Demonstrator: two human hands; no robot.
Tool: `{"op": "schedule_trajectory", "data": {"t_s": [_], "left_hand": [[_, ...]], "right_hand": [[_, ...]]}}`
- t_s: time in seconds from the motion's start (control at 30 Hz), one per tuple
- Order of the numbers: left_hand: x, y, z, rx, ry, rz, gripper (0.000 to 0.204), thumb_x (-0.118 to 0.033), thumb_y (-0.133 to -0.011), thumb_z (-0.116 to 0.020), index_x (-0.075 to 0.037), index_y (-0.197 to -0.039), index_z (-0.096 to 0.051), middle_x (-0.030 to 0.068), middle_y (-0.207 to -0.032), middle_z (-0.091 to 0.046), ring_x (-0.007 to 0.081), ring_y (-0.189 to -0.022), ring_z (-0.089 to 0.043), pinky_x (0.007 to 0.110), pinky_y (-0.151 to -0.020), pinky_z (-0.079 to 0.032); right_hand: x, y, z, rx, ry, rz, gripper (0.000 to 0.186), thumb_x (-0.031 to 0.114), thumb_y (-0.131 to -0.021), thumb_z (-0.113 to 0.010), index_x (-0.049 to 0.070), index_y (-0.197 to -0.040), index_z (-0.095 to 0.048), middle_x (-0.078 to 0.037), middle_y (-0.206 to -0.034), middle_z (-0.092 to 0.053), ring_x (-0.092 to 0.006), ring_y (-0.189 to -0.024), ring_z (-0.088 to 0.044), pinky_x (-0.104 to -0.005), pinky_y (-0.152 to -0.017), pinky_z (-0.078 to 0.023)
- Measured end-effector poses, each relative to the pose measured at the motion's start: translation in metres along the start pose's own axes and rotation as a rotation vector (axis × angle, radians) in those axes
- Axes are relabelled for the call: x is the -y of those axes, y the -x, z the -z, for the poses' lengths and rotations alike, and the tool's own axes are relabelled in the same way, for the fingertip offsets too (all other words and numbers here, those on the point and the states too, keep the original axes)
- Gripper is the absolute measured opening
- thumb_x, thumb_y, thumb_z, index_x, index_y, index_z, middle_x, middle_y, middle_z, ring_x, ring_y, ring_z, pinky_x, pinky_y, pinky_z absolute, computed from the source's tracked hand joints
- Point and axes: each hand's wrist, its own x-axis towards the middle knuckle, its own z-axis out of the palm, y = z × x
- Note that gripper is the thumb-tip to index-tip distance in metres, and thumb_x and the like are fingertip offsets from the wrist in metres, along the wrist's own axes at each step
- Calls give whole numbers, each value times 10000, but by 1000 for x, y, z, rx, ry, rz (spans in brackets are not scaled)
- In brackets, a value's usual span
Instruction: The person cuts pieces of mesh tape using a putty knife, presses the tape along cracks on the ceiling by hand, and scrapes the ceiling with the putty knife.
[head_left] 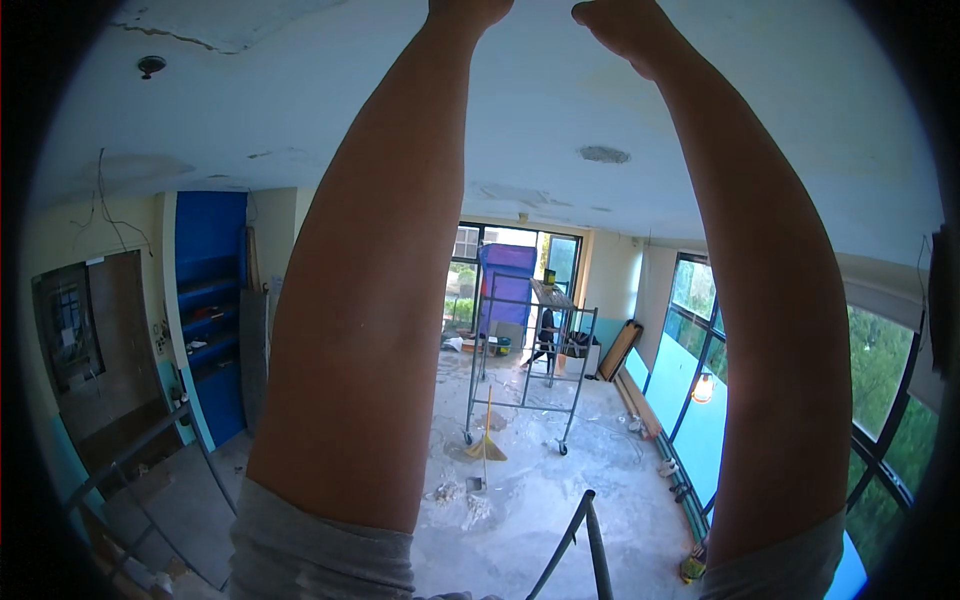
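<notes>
Both my bare arms reach up high toward the white ceiling (pixel 780 120). My left hand (pixel 468 12) is cut off by the top edge at centre, its fingers out of sight. My right hand (pixel 625 30), just right of it, has its thumb side showing, and its fingers are mostly cut off by the top edge. I cannot tell what either hand holds or touches. A patched spot (pixel 604 154) in the ceiling is below my right hand in the picture, and a cracked panel edge (pixel 175 32) runs at the upper left.
Below me are metal rails (pixel 590 520). A wheeled scaffold (pixel 520 405) with purple boards (pixel 505 290) stands ahead, a person (pixel 545 335) behind it. A broom (pixel 485 445) and debris are on the dusty floor. Windows (pixel 880 380) line the right; blue shelving (pixel 210 230) is at left.
</notes>
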Motion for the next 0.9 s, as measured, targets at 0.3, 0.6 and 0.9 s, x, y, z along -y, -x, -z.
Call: {"op": "schedule_trajectory", "data": {"t_s": [0.3, 0.6, 0.9], "left_hand": [[-30, 20, 27, 29, 232, 180, 375, -91, -910, -502, 28, -1261, -563, 273, -1227, -613, 380, -1172, -582, 410, -1016, -459], [-37, 18, 31, -42, 85, 151, 417, -33, -861, -510, -7, -1271, -578, 204, -1213, -652, 336, -1132, -618, 392, -981, -482], [-58, 29, 49, 275, 336, 197, 484, 21, -873, -495, -16, -1354, -524, 159, -1303, -622, 292, -1232, -563, 372, -1071, -425]], "right_hand": [[11, 23, 22, -13, 11, 52, 685, 28, -847, -552, -2, -1495, -331, -252, -1487, -410, -352, -1377, -415, -410, -1148, -355], [12, 23, 23, 14, -32, 48, 712, 11, -824, -533, -2, -1503, -319, -253, -1497, -401, -353, -1392, -392, -412, -1169, -323], [2, 9, 18, 8, 1, -9, 716, 17, -826, -543, -7, -1504, -314, -261, -1489, -406, -347, -1384, -405, -414, -1155, -345]]}}
